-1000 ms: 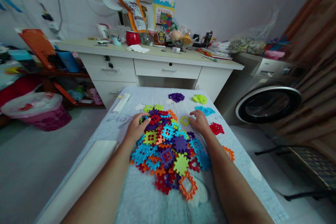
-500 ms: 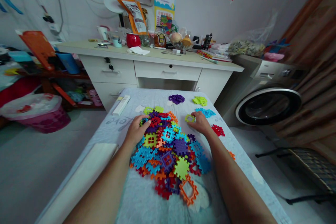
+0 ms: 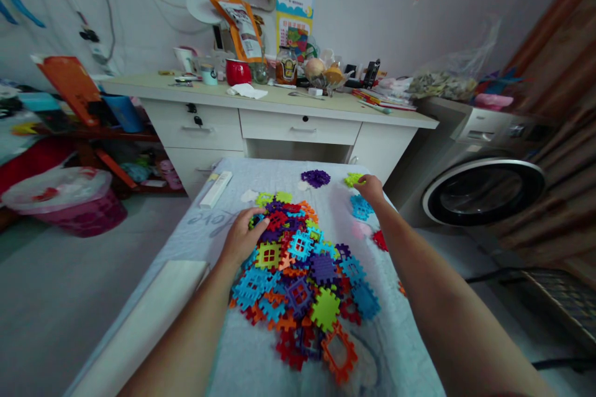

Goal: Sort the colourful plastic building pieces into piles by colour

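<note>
Mixed interlocking plastic tiles [image 3: 300,285], in blue, purple, red, orange and yellow-green, lie heaped on a cloth-covered table [image 3: 242,360]. My left hand [image 3: 243,237] rests at the heap's upper left edge, thumb and fingers apart, touching tiles there. At the far right, my right hand [image 3: 371,189] is closed with its fingertips at a small yellow-green pile [image 3: 352,180]; they pinch a yellow-green tile, partly hidden by the fingers. Near that hand lie a blue pile [image 3: 361,206], a purple pile [image 3: 315,178] and some red tiles [image 3: 380,240], partly behind my forearm.
A white remote-like bar [image 3: 216,190] lies at the table's far left, and a long white board [image 3: 153,316] along the left edge. Beyond stands a cluttered white desk [image 3: 298,130]. A washing machine [image 3: 484,161] is at right, a pink bin [image 3: 88,211] at left.
My right hand has carried the yellow-green tile away from beside the heap, right and farther back to the yellow-green pile. My left hand stays at the heap. The view has shifted slightly.
</note>
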Demonstrator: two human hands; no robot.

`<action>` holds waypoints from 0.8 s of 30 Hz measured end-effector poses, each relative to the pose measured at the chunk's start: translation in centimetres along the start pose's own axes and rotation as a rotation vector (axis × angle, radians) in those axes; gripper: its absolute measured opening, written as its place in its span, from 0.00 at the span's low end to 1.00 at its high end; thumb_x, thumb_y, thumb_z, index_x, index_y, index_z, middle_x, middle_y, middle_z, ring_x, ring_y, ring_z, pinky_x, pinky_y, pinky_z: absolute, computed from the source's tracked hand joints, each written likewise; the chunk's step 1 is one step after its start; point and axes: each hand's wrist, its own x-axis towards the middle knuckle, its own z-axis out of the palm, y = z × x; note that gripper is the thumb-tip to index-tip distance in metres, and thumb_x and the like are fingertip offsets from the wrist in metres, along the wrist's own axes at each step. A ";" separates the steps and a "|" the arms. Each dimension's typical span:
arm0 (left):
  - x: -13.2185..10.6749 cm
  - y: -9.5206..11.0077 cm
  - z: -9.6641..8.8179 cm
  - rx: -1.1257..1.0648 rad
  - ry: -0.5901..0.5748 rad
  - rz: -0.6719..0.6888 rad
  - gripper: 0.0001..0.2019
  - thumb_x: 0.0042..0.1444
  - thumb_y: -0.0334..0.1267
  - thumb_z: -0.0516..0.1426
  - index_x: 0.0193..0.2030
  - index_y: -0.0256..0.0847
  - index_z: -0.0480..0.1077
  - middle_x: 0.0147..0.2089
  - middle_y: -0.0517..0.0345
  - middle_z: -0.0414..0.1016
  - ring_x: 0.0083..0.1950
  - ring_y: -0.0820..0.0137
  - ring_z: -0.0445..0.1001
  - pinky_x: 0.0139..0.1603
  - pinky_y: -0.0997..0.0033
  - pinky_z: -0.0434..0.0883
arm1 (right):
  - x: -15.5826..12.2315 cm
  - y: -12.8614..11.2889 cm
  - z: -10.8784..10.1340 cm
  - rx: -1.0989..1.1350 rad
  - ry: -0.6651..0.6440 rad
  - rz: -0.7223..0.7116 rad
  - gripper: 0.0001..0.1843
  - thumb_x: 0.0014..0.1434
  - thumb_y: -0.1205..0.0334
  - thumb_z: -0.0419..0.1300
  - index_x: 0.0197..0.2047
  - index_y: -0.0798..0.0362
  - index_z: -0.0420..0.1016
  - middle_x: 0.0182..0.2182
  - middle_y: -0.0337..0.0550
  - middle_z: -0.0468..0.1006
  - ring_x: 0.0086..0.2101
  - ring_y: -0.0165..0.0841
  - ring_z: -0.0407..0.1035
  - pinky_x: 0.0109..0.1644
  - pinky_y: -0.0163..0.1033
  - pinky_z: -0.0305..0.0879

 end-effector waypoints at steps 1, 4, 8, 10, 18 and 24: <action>0.0 0.0 0.0 -0.002 -0.002 -0.001 0.17 0.53 0.49 0.57 0.45 0.42 0.74 0.51 0.52 0.76 0.56 0.59 0.72 0.63 0.55 0.64 | 0.5 0.1 0.4 -0.008 0.007 0.006 0.13 0.56 0.60 0.63 0.42 0.58 0.81 0.41 0.51 0.81 0.43 0.38 0.74 0.45 0.36 0.64; 0.1 0.1 0.0 -0.004 -0.003 -0.008 0.17 0.53 0.49 0.57 0.45 0.43 0.74 0.50 0.52 0.76 0.56 0.59 0.72 0.63 0.55 0.64 | 1.7 0.3 1.6 -0.020 0.034 0.036 0.13 0.55 0.59 0.63 0.41 0.58 0.81 0.40 0.51 0.82 0.41 0.37 0.75 0.42 0.34 0.65; 0.1 0.0 0.0 0.007 0.004 -0.013 0.17 0.53 0.49 0.57 0.46 0.43 0.74 0.51 0.53 0.76 0.57 0.59 0.71 0.63 0.55 0.64 | 2.8 0.5 2.5 -0.033 0.047 0.060 0.13 0.55 0.60 0.62 0.40 0.59 0.81 0.38 0.52 0.83 0.40 0.39 0.75 0.42 0.35 0.66; 0.1 -0.1 0.1 0.014 -0.002 -0.013 0.17 0.54 0.49 0.57 0.46 0.43 0.73 0.52 0.52 0.75 0.57 0.59 0.71 0.64 0.55 0.63 | 3.1 0.6 2.5 -0.031 0.046 0.068 0.13 0.55 0.61 0.62 0.41 0.59 0.81 0.39 0.53 0.82 0.42 0.41 0.76 0.43 0.36 0.66; 0.1 0.1 0.0 0.006 0.004 -0.007 0.17 0.53 0.49 0.57 0.45 0.43 0.74 0.51 0.53 0.76 0.56 0.59 0.72 0.63 0.56 0.64 | 1.8 2.1 0.9 0.063 0.021 0.043 0.17 0.58 0.65 0.60 0.50 0.59 0.79 0.47 0.53 0.80 0.46 0.39 0.73 0.51 0.38 0.64; 0.1 0.1 0.1 0.009 0.001 -0.006 0.17 0.53 0.50 0.57 0.45 0.43 0.74 0.51 0.52 0.76 0.57 0.59 0.72 0.63 0.56 0.64 | -1.5 4.5 -1.2 -0.071 -0.154 -0.221 0.22 0.53 0.58 0.67 0.51 0.55 0.78 0.47 0.52 0.78 0.45 0.39 0.71 0.51 0.39 0.62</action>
